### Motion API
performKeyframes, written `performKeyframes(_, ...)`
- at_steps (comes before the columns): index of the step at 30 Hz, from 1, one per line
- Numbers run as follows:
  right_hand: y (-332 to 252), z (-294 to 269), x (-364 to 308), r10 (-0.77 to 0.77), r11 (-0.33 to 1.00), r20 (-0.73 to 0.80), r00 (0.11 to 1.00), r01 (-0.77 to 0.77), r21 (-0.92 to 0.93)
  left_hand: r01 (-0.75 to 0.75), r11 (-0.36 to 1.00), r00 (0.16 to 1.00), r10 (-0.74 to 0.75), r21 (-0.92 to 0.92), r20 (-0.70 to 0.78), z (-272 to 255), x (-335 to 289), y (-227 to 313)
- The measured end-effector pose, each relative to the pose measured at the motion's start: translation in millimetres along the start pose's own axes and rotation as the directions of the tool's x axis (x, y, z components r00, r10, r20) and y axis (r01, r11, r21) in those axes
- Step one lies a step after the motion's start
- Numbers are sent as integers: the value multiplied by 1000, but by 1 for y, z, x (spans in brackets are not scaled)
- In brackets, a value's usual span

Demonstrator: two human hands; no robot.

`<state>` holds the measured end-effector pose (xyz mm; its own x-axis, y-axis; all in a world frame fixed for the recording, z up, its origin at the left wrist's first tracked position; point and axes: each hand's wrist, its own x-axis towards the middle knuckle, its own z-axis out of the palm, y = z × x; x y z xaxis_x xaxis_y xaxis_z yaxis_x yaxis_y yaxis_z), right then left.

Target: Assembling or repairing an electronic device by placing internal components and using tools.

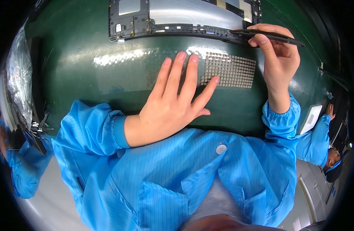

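Observation:
My left hand (173, 92) lies flat with spread fingers on a clear plastic sheet (123, 79), which rests on the green work surface. Beside its fingers, the sheet's right part carries a grid of small grey square pads (232, 71). A pair of black tweezers (277, 36) is pinched in my right hand (279, 57). Their tips touch or hover just over the lower edge of a black-framed panel (198, 19) with a silvery middle; I cannot tell which. Whether the tips hold a pad is too small to see.
Crumpled clear plastic wrap (21, 77) lies at the far left, above a cluster of small dark and light pieces (40, 125). On the right stands a white device (310, 118) near a co-worker's blue sleeve (315, 140). Another blue-sleeved person (27, 169) is at the left.

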<state>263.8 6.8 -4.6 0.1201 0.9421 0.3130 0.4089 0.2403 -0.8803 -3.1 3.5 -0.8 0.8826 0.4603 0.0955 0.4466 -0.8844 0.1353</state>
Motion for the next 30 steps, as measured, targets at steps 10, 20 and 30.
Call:
performKeyframes(10,-40,32,-39,234,924,184,955,-277,265,11,1000,1000,-11,-1,-22,2,-2,0)
performKeyframes(20,-37,38,-48,313,901,207,927,-358,244,-14,999,997,11,-42,-81,6,-1,-1)
performKeyframes(30,-37,36,-46,28,991,197,980,-53,122,11,1000,999,-11,-11,-38,4,-2,-1)
